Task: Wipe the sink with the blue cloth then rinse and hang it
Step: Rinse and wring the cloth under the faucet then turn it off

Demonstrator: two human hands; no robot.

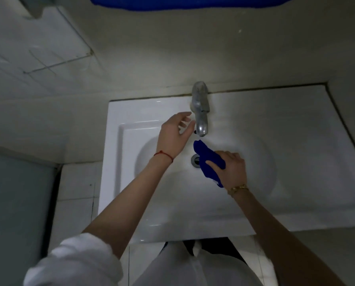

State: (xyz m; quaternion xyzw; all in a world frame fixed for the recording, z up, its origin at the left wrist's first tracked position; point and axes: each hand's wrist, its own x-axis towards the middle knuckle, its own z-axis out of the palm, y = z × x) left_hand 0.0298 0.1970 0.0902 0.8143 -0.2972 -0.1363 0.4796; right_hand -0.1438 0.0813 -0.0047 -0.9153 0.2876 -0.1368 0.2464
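Note:
A white sink point(296, 182) fills the middle of the view, with a metal drain point(195, 160) in its basin. My right hand point(230, 168) grips the blue cloth point(208, 159), bunched up, just right of the drain and below the spout. My left hand point(175, 135) hovers with fingers apart just left of the chrome tap point(200, 112), holding nothing. I cannot tell whether its fingertips touch the tap. No water stream is visible.
A tiled wall point(27, 58) rises behind and to the left of the sink. A blue shape point(193, 3) shows at the top edge. A dark panel point(17, 203) stands at the lower left beside a tiled ledge.

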